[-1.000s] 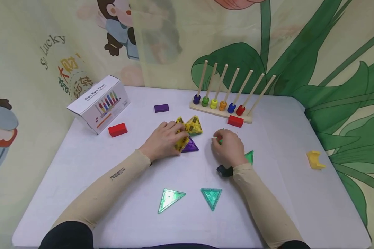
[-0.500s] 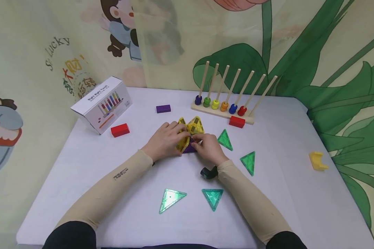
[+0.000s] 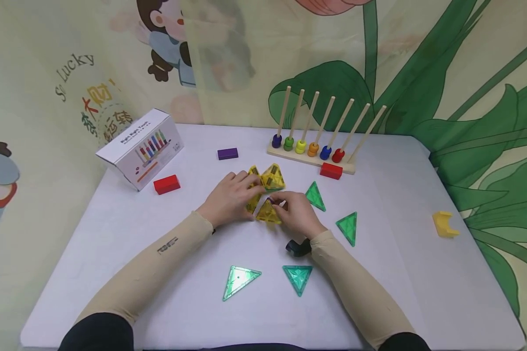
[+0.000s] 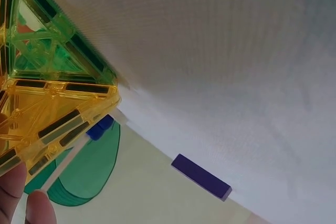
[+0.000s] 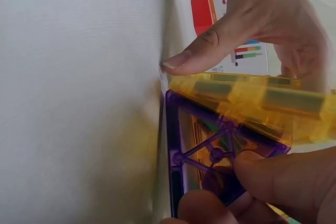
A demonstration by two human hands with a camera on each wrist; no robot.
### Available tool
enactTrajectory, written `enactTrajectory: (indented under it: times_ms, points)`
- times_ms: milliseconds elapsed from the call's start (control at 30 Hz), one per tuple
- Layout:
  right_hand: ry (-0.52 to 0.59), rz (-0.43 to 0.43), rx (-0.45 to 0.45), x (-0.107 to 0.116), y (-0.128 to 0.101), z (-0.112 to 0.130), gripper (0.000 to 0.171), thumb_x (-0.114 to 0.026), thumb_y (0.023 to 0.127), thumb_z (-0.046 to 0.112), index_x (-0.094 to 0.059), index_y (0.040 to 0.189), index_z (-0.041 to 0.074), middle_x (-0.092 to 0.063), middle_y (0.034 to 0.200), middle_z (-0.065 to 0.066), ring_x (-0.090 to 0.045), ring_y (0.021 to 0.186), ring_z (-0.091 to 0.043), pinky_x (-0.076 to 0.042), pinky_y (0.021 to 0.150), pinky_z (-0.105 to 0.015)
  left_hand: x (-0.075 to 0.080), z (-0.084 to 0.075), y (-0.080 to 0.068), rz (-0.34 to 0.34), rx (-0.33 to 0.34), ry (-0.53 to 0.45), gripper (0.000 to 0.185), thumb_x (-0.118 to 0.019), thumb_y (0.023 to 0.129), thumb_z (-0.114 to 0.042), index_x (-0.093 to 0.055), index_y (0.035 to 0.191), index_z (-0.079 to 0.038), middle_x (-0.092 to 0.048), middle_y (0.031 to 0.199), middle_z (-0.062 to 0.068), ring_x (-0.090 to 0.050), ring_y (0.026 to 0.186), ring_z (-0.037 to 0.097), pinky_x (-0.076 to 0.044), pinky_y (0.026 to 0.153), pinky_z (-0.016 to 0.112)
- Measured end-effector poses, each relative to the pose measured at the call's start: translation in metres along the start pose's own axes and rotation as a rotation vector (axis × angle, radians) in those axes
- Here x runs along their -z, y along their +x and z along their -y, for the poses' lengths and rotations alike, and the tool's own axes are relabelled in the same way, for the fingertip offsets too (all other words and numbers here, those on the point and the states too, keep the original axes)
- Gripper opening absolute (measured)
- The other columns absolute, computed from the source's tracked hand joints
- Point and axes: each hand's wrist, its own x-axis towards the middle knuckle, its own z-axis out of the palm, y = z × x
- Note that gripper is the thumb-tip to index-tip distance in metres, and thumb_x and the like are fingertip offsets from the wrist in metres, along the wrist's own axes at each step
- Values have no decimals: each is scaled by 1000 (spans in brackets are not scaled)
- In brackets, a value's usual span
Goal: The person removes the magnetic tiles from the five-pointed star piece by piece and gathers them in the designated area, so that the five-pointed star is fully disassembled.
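My left hand (image 3: pixel 233 197) grips a standing cluster of yellow magnetic tiles (image 3: pixel 273 177), thumb at the near end and fingers on the far side. Just to its right, my right hand (image 3: pixel 296 212) pinches a purple triangular magnetic tile (image 5: pixel 175 124) between thumb and fingers. That purple tile stands tilted against a yellow tile's edge in the right wrist view; only a sliver shows from the head. A yellow triangle (image 3: pixel 268 213) is seen between the hands. In the left wrist view a green triangular tile (image 4: pixel 47 36) adjoins the yellow ones.
Green triangles (image 3: pixel 315 196) lie right of and nearer than the hands. A peg rack with coloured beads (image 3: pixel 305 157) stands behind, a red block (image 3: pixel 331 170) beside it. A white box (image 3: pixel 142 146), another red block (image 3: pixel 167 185) and a purple block (image 3: pixel 227 154) are back left.
My right hand has moved left from the green triangles to the cluster and taken hold of the purple tile. The purple tile has been tilted up, showing yellow there. The left hand stays put.
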Motion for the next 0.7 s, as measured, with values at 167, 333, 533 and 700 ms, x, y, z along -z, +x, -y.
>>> enactTrajectory:
  times_ms: [167, 333, 533, 700]
  points:
    - [18, 5, -21, 1, -3, -5, 21, -69, 99, 10, -76, 118, 13, -77, 111, -4, -59, 84, -19, -51, 74, -28, 0, 0, 0, -4, 2, -4, 76, -92, 72, -53, -67, 135, -19, -62, 135, 4, -57, 123, 27, -52, 100, 44]
    - [15, 8, -17, 0, -4, -7, 20, -69, 98, 8, -76, 117, 11, -77, 108, -6, -57, 79, -18, -48, 70, -28, -3, -1, 0, -39, 1, 0, 75, -93, 71, -52, -67, 133, -19, -63, 132, 4, -57, 119, 26, -53, 97, 43]
    - [32, 10, -28, 1, -5, -4, 21, -67, 98, 7, -76, 116, 11, -77, 109, -6, -57, 77, -17, -47, 70, -27, -7, -2, 1, -119, -4, 43, 76, -93, 69, -55, -68, 130, -18, -66, 125, 4, -58, 109, 26, -53, 86, 40]
    - [29, 17, -36, 2, -5, -4, 21, -67, 98, 7, -76, 116, 11, -77, 109, -6, -57, 77, -17, -48, 70, -27, -9, -4, 2, -140, 7, 65, 75, -93, 68, -56, -68, 128, -18, -66, 124, 5, -58, 107, 25, -52, 84, 41]
